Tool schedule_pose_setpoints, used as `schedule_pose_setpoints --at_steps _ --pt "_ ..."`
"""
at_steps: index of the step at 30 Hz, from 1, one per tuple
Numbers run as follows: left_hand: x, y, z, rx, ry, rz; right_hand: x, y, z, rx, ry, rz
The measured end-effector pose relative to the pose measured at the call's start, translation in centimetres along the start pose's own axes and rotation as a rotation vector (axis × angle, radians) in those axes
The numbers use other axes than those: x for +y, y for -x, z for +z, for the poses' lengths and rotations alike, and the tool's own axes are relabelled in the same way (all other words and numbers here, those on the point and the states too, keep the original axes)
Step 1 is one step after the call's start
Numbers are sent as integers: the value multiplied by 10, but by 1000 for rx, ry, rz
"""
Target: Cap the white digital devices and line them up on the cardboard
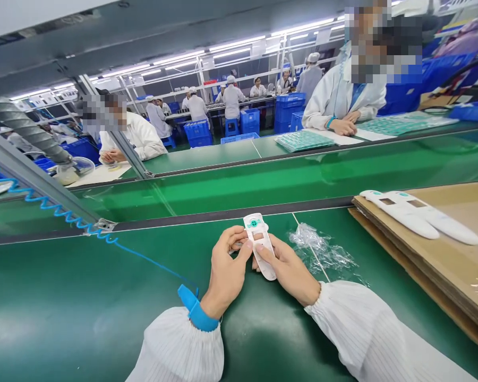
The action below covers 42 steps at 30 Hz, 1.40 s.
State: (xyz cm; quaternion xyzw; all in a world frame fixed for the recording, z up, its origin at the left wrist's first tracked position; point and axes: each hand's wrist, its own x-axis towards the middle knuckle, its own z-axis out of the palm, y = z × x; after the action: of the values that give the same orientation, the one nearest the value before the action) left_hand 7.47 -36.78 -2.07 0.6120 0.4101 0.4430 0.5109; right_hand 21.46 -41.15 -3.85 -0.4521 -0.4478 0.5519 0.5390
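Note:
Both hands hold one white plastic casing (260, 244) with a teal mark and a small window, above the green table (83, 297). My left hand (227, 270) grips its left side, thumb on the front. Around that wrist sits a blue strap (197, 310) tied to a coiled blue cord (63, 215). My right hand (289, 270) grips the casing's right side and lower end. Both sleeves are white.
A crumpled clear plastic bag (322, 252) lies just right of my hands. Two more white casings (418, 215) rest on stacked cardboard (442, 265) at the right. A green conveyor belt (263, 183) runs across beyond. Workers in white sit opposite, one (342, 95) by teal trays (302, 140).

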Motion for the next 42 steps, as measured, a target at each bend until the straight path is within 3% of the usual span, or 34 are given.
schedule_pose_setpoints --at_steps 5,12,26,42 --pt "0 0 0 14 6 -3 1 -1 -2 5 32 -12" --pt "1 2 -1 46 76 -73 -7 8 6 -89 288 -56" --pt "2 1 1 84 61 -56 -5 9 6 -82 352 -77" --pt "2 3 0 3 61 -61 -4 8 7 -74 373 -97"
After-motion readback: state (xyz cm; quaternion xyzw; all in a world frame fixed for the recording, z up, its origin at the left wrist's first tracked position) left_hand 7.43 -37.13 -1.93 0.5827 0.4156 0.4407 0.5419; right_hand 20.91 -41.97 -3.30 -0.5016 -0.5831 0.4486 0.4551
